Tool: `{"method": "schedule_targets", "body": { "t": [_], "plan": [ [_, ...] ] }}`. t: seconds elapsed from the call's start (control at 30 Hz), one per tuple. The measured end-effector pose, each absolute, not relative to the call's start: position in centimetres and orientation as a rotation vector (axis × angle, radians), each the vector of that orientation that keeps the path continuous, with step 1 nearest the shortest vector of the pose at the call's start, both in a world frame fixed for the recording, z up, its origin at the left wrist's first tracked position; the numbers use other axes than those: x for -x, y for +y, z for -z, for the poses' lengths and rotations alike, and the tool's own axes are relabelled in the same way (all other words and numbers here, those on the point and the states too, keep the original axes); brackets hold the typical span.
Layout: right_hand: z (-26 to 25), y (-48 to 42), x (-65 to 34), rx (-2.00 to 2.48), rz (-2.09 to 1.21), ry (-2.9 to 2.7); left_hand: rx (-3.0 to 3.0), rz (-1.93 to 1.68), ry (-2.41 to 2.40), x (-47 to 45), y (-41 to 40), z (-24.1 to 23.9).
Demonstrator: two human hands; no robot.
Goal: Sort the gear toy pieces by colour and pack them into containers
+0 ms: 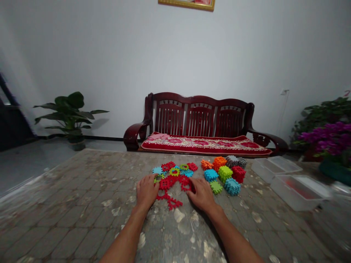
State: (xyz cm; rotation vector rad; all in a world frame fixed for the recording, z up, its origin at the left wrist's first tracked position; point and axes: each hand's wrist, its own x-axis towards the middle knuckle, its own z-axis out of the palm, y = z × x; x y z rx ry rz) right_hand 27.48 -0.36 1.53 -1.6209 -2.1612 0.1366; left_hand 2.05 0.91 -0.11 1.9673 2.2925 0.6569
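A flat cluster of interlocking plastic tiles (175, 177), mostly red with blue, green and yellow ones, lies on the patterned table (82, 204). My left hand (146, 190) rests on the cluster's left edge, its fingers curled on a tile there. My right hand (201, 193) presses on the cluster's right side, fingertips on a red tile (186, 186). To the right stand stacks of tiles (225, 173) in orange, grey, red, green and blue.
Two clear plastic boxes (275, 166) (298, 190) sit at the table's right. Behind the table stands a dark wooden bench (201, 120) with a red cushion. A potted plant (70, 113) is at left, purple flowers (329, 138) at right.
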Motion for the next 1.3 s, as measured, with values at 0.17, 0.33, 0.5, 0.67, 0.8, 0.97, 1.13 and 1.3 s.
{"method": "schedule_targets", "body": {
  "t": [0.17, 0.33, 0.5, 0.67, 0.8, 0.97, 1.13, 1.3],
  "plan": [
    [-0.8, -0.2, -27.7, 1.588, -0.020, -2.191, -1.965, -0.664, 2.280, -2.0, 1.0, 0.2],
    [0.0, -0.2, -27.8, 1.519, 0.065, -2.178, -1.975, -0.678, 2.279, -2.1, 0.9, -0.1],
    [-1.7, 0.6, -28.3, 1.519, -0.004, -1.931, -1.984, -0.644, 2.291, -2.1, 0.9, -0.1],
    [-5.6, 3.2, -32.2, 1.640, -0.117, -1.612, -2.011, -0.633, 2.310, -1.9, 1.2, 0.4],
    [-7.2, 4.3, -38.5, 1.774, 0.037, -1.467, -2.023, -0.627, 2.321, -1.8, 1.3, 0.6],
    [-6.7, 3.5, -45.1, 2.067, 0.251, -1.395, -2.033, -0.594, 2.325, -1.7, 1.4, 0.5],
    [-5.9, 3.4, -47.2, 2.197, 0.346, -1.453, -2.063, -0.580, 2.324, -1.5, 1.6, 0.6],
    [-5.4, 3.7, -47.6, 2.222, 0.436, -1.503, -2.075, -0.594, 2.315, -1.4, 1.7, 1.0]
  ]
}}
